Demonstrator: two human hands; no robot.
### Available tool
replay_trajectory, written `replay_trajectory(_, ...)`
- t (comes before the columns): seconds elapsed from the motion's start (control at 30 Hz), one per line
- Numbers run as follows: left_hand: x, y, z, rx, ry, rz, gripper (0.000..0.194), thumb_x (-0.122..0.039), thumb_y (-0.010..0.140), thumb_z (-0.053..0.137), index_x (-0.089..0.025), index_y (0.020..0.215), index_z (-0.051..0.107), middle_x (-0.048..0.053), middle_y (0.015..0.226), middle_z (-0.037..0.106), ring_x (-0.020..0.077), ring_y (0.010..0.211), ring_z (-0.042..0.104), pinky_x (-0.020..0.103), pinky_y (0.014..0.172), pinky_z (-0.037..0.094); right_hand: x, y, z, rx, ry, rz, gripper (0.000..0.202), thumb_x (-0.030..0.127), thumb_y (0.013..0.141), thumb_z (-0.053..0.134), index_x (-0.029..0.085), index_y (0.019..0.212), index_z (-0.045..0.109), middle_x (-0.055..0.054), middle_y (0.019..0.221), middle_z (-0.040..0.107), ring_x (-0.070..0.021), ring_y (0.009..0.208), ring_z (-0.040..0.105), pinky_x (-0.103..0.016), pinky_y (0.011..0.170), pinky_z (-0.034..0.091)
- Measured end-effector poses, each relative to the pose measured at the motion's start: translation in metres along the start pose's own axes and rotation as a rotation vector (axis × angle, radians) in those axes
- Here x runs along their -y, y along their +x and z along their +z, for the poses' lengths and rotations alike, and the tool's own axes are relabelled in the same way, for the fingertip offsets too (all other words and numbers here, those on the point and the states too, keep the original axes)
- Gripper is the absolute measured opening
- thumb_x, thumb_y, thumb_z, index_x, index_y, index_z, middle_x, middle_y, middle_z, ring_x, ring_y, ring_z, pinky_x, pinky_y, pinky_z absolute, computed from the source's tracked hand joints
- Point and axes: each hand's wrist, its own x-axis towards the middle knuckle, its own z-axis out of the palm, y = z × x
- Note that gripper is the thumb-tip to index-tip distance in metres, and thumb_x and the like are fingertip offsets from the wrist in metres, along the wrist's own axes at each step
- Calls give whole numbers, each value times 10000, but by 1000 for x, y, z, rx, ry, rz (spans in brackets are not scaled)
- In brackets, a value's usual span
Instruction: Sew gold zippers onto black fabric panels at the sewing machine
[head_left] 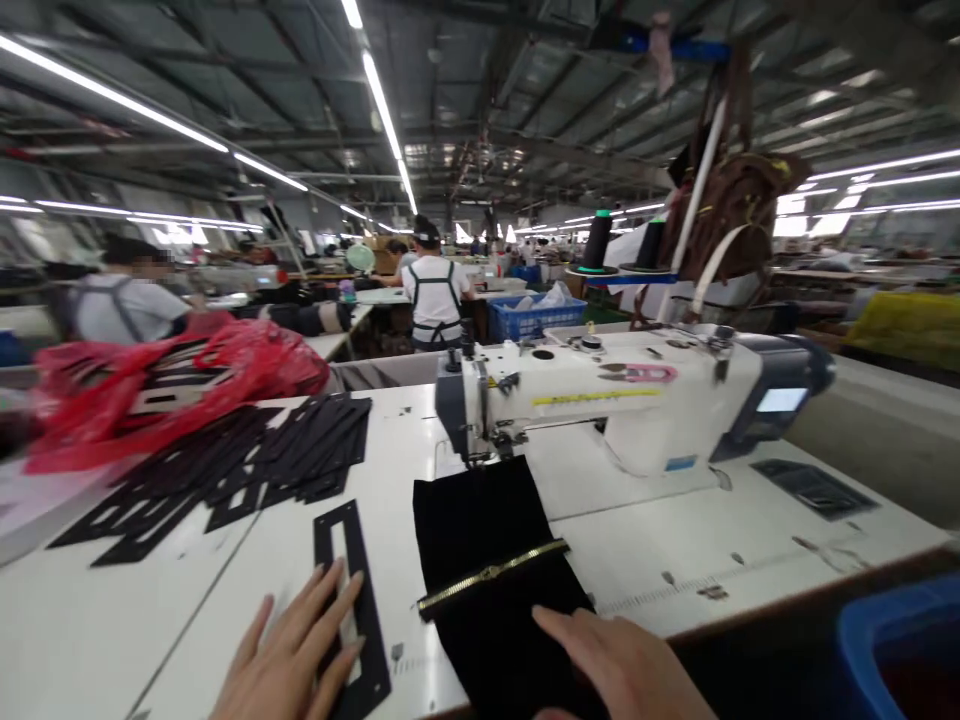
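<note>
My left hand (pixel 289 655) lies open with fingers spread, its fingertips on a black rectangular frame piece (pixel 369 640) that has a long slot. To its right, a black fabric panel (pixel 480 515) lies on the white sewing table, crossed by a gold-toothed zipper (pixel 491 573). The panel's far end reaches the needle area of a white sewing machine (pixel 570 385). My right hand (pixel 626 665) rests on the panel's near right part, index finger stretched out below the zipper. Its other fingers are mostly hidden, and nothing shows in its grasp.
More black frame pieces (pixel 315 450) lie piled at the left, beside a red plastic bag (pixel 262 360). Pink-handled thread snips (pixel 637 373) rest against the machine arm. A blue bin (pixel 862 640) stands at lower right. A person (pixel 437 290) in an apron is farther back.
</note>
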Motion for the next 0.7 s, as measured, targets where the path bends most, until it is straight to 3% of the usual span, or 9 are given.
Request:
replay_trajectory(0.07, -16, 5, -20, 65, -77, 37, 573, -383, 855, 443, -347, 1390, 243, 7, 1423, 335, 244, 1276, 377, 512, 1060, 285, -8, 4, 1, -12, 32, -22, 374, 413, 786, 593, 175, 1073, 615, -52, 825, 688, -197, 690, 667, -285, 584, 575)
replay_trajectory(0.13, -35, 16, -38, 70, -162, 69, 609, -375, 850, 489, -332, 1397, 225, 31, 1437, 319, 240, 1288, 360, 481, 1070, 287, -21, 8, 1, -47, 68, -38, 268, 336, 859, 498, 208, 1063, 615, -61, 944, 672, -191, 827, 658, -280, 691, 572)
replay_trajectory(0.23, -59, 38, -51, 54, -285, 188, 475, -249, 874, 466, -299, 1336, 365, 57, 1362, 448, 238, 1234, 435, 516, 1053, 305, -36, 16, 14, -85, 113, -31, 249, 287, 904, 417, 235, 1033, 624, -57, 1044, 643, -181, 937, 628, -286, 782, 550)
replay_trajectory(0.3, -67, 52, -50, 47, -337, 141, 367, -167, 879, 438, -260, 1228, 500, 70, 1263, 540, 218, 1151, 510, 496, 1027, 356, -41, 20, 28, -112, 104, -27, 265, 283, 910, 408, 224, 1064, 616, -65, 1079, 634, -191, 977, 612, -313, 808, 539)
replay_trajectory(0.4, -73, 65, -45, 103, -377, 141, 302, -151, 868, 471, -260, 1129, 575, 38, 1205, 587, 218, 1105, 534, 492, 1016, 366, -42, 22, 47, -88, 6, -137, 326, 275, 887, 456, 204, 1189, 557, -68, 1204, 593, -213, 1070, 570, -353, 842, 516)
replay_trajectory(0.5, -76, 65, -50, 270, -389, 203, 317, -221, 874, 501, -253, 1187, 536, 22, 1282, 540, 243, 1165, 490, 531, 1058, 288, -45, 14, 54, -55, -162, -327, 399, 265, 843, 515, 198, 1237, 527, -48, 1273, 553, -227, 1105, 554, -366, 833, 503)
replay_trajectory(0.7, -70, 49, -71, 506, -387, 316, 692, -434, 807, 586, -237, 1386, 262, 63, 1437, 323, 293, 1303, 317, 614, 1069, 142, -50, -10, 35, -74, -332, -397, 425, 344, 827, 494, 143, 1195, 563, -72, 1277, 537, -241, 1049, 592, -361, 791, 494)
